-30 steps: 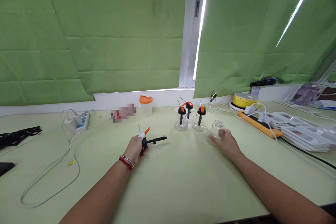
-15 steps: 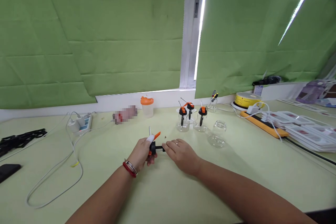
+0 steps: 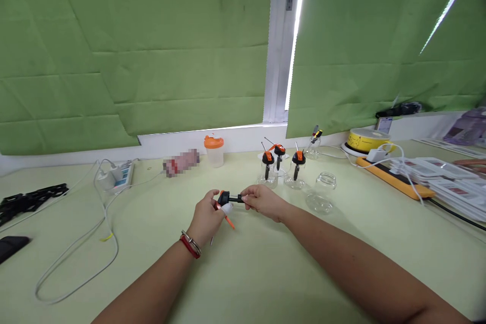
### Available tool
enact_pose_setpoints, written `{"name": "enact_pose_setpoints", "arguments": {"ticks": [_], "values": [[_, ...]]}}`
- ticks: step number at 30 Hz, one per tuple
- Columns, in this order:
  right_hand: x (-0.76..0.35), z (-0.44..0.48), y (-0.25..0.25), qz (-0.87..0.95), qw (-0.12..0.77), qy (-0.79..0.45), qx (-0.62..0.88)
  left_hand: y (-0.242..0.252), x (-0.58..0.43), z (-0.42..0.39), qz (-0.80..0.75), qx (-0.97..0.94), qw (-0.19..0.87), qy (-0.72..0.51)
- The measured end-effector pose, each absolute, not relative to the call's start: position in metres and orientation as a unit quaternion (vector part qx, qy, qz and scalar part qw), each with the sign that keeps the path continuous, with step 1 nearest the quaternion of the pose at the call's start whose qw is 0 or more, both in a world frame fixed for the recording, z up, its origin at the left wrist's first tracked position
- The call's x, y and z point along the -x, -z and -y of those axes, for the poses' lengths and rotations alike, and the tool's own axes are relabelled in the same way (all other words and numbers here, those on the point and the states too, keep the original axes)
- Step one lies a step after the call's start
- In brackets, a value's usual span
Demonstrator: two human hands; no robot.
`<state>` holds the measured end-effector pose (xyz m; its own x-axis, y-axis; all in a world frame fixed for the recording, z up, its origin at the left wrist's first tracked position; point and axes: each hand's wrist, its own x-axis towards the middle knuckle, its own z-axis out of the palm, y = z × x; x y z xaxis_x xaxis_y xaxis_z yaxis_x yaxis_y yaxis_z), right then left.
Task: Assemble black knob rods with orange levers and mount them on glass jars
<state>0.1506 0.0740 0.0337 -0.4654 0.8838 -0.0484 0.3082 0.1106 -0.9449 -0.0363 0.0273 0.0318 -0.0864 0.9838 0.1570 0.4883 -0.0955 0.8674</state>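
Observation:
My left hand [image 3: 205, 218] is closed around a black-and-orange bottle lid [image 3: 224, 198], which lies sideways with an orange lever and a thin metal spout pointing toward me. A white wrapping covers the left thumb. My right hand [image 3: 266, 202] pinches the far end of the lid's black stem, on the right. An uncapped clear glass bottle [image 3: 321, 193] stands to the right of my hands. Behind them are three glass bottles, one of them this bottle [image 3: 295, 177], fitted with similar black-and-orange lids and metal spouts.
Near the wall stands a clear cup with an orange lid [image 3: 214, 151]. Farther right are a yellow round container [image 3: 367, 140], an orange power strip [image 3: 395, 178] and stacked white panels [image 3: 451, 182]. White cables [image 3: 78, 263] loop over the left side, by a phone-like black object [image 3: 12, 248].
The lid has been turned over, so its lever and spout now point toward me instead of away. Both hands have moved slightly upward, and the right fingers now pinch the stem end.

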Motion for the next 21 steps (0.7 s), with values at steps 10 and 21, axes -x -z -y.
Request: {"name": "enact_pose_setpoints", "arguments": {"ticks": [10,21], "values": [[-0.160,-0.087,-0.001,0.702,0.294,-0.508,0.403,-0.014,0.049,-0.046,-0.596,-0.692,0.291,-0.284],[-0.141,-0.096,0.013,0.678,0.323,-0.453,0.481,-0.010,0.048,-0.063,-0.583,-0.771,0.178,-0.182]]}}
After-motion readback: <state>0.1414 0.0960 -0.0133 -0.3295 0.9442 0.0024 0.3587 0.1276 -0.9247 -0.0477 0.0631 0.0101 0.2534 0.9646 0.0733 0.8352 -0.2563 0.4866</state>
